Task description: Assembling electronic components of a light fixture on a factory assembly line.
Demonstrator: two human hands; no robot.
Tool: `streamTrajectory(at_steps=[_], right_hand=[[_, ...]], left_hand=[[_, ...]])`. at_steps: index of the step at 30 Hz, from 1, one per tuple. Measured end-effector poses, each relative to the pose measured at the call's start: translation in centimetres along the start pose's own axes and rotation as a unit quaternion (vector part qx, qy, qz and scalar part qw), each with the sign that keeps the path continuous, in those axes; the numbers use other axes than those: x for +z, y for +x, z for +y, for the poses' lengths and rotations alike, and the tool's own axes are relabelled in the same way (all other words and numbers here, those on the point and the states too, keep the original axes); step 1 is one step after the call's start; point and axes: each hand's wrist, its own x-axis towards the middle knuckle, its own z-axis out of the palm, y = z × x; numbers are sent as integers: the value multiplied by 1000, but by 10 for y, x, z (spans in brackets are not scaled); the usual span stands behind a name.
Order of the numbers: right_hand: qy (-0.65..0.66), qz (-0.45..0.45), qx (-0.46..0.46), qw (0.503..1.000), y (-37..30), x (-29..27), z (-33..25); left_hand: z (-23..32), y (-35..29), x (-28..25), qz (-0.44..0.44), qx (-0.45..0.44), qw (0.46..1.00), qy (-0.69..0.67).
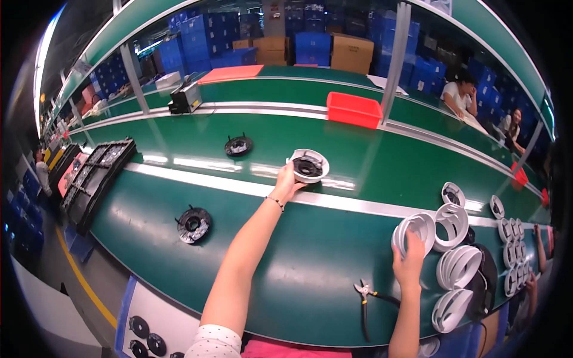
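My left hand reaches forward and grips the near left edge of a white round housing, with a black round part seated inside it. Over at the right, my right hand is closed on the rim of a stack of white plastic rings, thumb outside and fingers partly hidden within. One black disc-shaped part lies beyond my left hand to the left; another black disc-shaped part rests nearer on the green bench. Cutting pliers with black-and-yellow handles lie left of my right forearm.
More white rings stand in stacks along the right. A black partitioned tray sits at the far left, a red bin at the back. A metal strip crosses the bench. Below the left edge, a box holds black parts. Co-workers sit at right.
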Motion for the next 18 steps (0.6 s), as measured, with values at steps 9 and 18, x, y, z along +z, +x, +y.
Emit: streamTrajectory(at_steps=[9, 18], right_hand=[[39, 1, 25, 999, 8, 8, 9], [69, 196, -2, 978, 10, -10, 15]], left_hand=[[33, 69, -25, 207, 59, 931, 295], [75, 163, -109, 275, 285, 663, 635]])
